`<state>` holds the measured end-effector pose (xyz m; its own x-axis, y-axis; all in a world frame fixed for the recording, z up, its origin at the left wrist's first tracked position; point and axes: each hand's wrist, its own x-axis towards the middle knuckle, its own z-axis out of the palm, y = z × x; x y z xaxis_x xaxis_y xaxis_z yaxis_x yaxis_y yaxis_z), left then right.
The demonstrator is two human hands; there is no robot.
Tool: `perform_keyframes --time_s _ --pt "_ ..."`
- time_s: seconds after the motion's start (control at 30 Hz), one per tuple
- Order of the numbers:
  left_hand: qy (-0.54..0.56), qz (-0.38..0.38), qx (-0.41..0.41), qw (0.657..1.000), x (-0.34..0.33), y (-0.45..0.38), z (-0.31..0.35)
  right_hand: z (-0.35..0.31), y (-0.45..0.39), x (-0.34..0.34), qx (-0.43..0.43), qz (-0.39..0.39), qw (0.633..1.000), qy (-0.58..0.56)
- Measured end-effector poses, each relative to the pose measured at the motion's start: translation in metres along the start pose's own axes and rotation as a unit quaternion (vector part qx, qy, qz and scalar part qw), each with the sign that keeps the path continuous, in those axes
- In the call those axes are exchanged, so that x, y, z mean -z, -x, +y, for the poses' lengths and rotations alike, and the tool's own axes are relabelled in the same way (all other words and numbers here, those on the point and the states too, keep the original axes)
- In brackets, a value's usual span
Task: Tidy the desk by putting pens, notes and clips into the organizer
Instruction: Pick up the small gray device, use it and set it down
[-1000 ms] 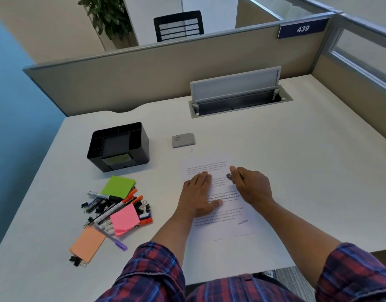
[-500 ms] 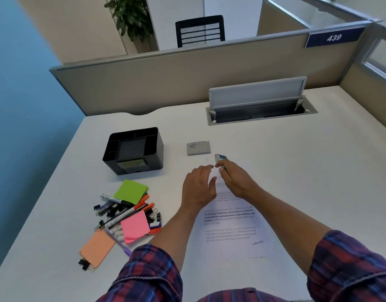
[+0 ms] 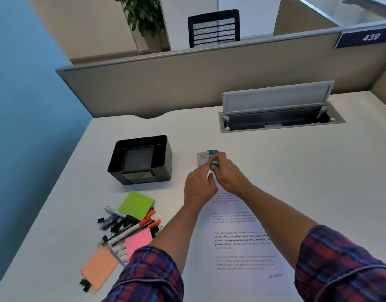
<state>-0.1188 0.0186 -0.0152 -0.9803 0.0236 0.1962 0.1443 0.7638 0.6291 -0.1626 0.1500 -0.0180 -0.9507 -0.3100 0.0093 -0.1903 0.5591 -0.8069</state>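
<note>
A small teal stamp (image 3: 215,164) is being pinched by the right hand (image 3: 228,175); the left hand (image 3: 198,188) is being kept loosely curled beside it over a flat grey pad (image 3: 202,159).

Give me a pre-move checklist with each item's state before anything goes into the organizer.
1. Organizer upright, top compartments open: ok.
2. Pens, sticky notes and binder clips off the desk: not ok, still piled beside the organizer.
3. Right hand free: not ok, pinching a small teal object.
4. Left hand free: cannot tell, fingertips meet the right hand's.
5. Printed sheet lying flat: ok.
</note>
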Motion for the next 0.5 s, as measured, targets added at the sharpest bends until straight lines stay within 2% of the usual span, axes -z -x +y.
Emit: perform_keyframes --time_s 0.2,0.5 --pt "-0.021 -0.022 0.036 0.999 -0.001 -0.021 -0.015 0.010 -0.030 -0.013 -0.022 0.013 0.999 0.029" --pt "-0.060 -0.032 0.011 0.998 -0.007 -0.033 -0.027 0.024 -0.045 -0.012 -0.028 0.020 0.999 0.039"
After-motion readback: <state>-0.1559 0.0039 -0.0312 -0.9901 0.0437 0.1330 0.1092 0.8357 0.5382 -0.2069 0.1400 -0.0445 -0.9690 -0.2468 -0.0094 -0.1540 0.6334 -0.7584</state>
